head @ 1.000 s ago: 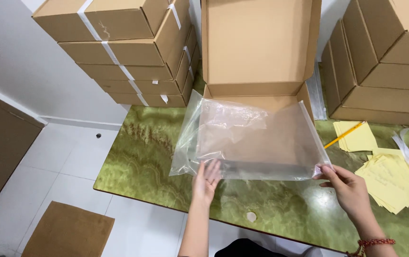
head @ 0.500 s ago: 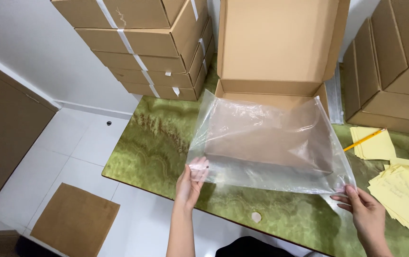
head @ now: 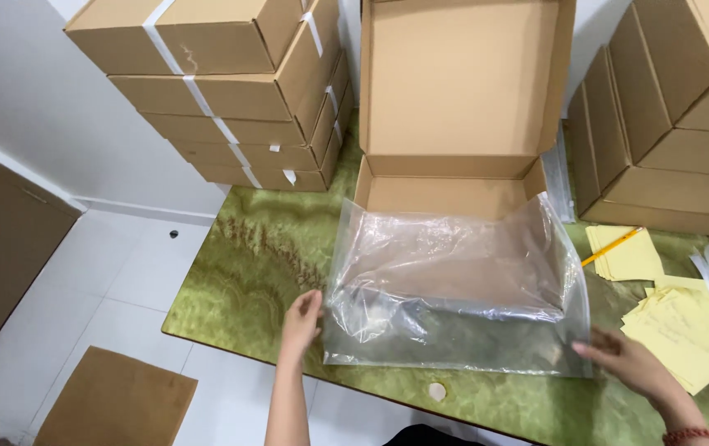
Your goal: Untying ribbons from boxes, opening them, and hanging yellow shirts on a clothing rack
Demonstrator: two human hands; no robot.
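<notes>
Clear plastic bag (head: 453,289); crumpled; draped over open cardboard box (head: 453,99) front.

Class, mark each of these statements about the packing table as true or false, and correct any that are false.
1. Both hands touch the clear plastic bag. True: left hand at its left edge, right hand at its lower right corner.
2. The open cardboard box has its lid shut. False: the lid stands upright.
3. A pencil lies on yellow paper sheets. True.
4. The table is plain white. False: it is green and marbled.
5. Stacked cardboard boxes stand at the left. True.
</notes>
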